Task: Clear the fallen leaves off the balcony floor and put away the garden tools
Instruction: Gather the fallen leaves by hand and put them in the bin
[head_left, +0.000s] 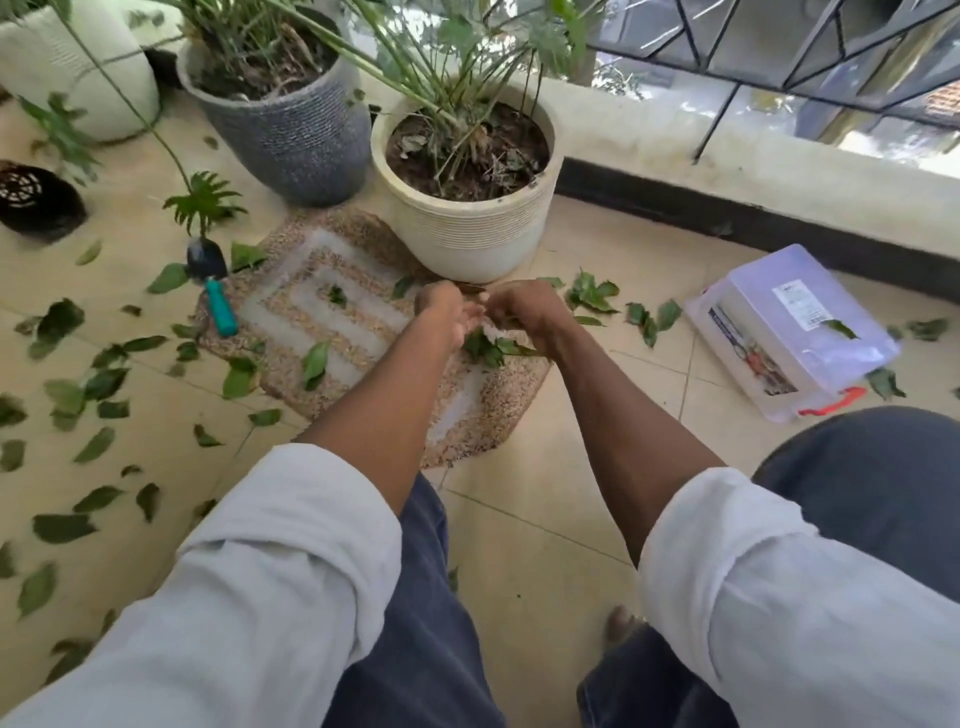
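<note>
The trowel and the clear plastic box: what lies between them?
In the head view: the woven mat, the cream pot, both hands and scattered leaves.

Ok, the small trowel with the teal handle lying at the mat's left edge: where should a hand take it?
Grip the small trowel with the teal handle by that handle, coming from above. It lies flat, with the dark blade pointing away toward the grey ribbed pot and the handle end nearest the person.

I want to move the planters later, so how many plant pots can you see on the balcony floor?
3: a white pot at far left, partly cut off; a grey pot beside it; a cream pot by the mat. More may sit outside the view.
</note>
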